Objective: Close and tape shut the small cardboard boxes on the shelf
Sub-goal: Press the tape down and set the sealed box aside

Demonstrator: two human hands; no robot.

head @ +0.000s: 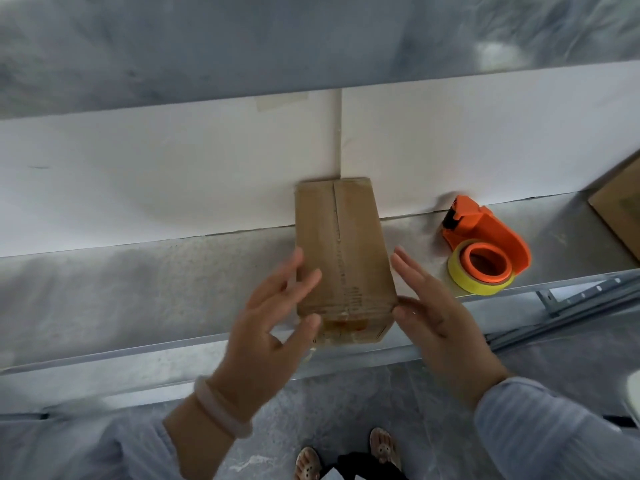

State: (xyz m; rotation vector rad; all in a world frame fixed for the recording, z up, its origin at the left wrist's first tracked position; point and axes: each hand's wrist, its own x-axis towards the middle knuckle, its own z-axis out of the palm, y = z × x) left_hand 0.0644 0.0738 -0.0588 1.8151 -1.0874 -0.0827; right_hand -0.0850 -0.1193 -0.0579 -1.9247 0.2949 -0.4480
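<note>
The box (341,251) lies on the shelf (173,289), its long axis going from the front edge to the white wall (173,168), with the flaps closed. The left hand (273,327) and right hand (433,317) flank its near end with fingers straight and spread, gripping nothing. An orange dispenser (485,233) with yellow tape (460,275) lies just to the right. The shelf is dull grey metal.

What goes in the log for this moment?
box closed on shelf | left hand open, box's left | right hand open, box's right | tape dispenser unheld
</note>
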